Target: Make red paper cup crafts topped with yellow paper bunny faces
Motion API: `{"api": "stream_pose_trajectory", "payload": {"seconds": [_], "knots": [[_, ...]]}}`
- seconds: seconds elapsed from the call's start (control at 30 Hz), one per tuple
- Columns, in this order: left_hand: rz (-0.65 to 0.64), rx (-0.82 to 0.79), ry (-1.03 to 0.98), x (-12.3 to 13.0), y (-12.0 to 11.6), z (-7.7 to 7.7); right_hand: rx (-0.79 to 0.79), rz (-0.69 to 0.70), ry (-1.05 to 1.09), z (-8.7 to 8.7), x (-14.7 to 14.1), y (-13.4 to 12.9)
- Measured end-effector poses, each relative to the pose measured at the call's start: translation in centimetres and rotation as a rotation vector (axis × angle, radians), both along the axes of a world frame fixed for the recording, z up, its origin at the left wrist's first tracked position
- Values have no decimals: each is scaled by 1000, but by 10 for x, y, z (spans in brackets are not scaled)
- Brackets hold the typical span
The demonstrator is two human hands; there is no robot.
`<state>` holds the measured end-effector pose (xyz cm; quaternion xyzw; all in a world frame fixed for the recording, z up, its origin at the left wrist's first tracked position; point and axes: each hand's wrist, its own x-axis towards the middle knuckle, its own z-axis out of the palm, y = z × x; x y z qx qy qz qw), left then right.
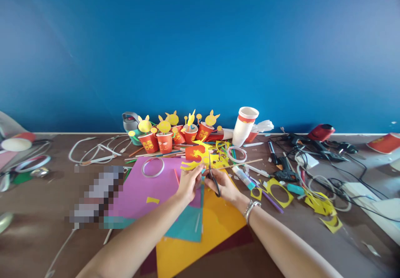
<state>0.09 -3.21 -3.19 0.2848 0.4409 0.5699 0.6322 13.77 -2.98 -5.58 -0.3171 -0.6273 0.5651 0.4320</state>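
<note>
In the middle of the head view, my right hand [224, 185] grips a pair of black-handled scissors [213, 179], its blades pointing up and away from me. Close beside it, my left hand [191, 183] is closed on a jagged piece of yellow paper [204, 155], which spreads out beyond both hands. The blades lie against the yellow paper; whether they are cutting it I cannot tell. Beneath my hands are sheets of purple paper [137, 186], teal paper [184, 228] and orange paper [215, 228].
Red paper cups [165, 144] with yellow paper figures stand along the blue wall. To their right rises a stack of white cups [243, 128]. Yellow paper scraps [278, 192], glue guns [286, 170] and tangled cables lie at right. White rings of tape [153, 174] rest nearby.
</note>
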Motion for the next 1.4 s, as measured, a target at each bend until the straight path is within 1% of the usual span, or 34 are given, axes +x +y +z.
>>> {"api": "stream_pose_trajectory", "payload": {"seconds": [0.17, 0.3, 0.43, 0.6, 0.73, 1.03, 1.4], "knots": [[50, 24, -24, 0, 0, 4, 1, -37, 19, -1, 0, 2], [39, 16, -43, 0, 1, 2, -9, -39, 24, 1, -1, 1], [26, -3, -72, -1, 2, -3, -24, -35, 31, 7, -2, -1], [-17, -7, -79, 0, 1, -1, 23, -40, 32, 12, -1, -3], [-16, -11, -79, 0, 1, 1, 27, -60, 49, 11, -1, -2], [-47, -41, -70, -1, 1, -2, 41, -85, 25, 7, -2, -2], [-76, -66, -61, -3, 3, -2, 60, -80, 45, -2, -2, 0]]}}
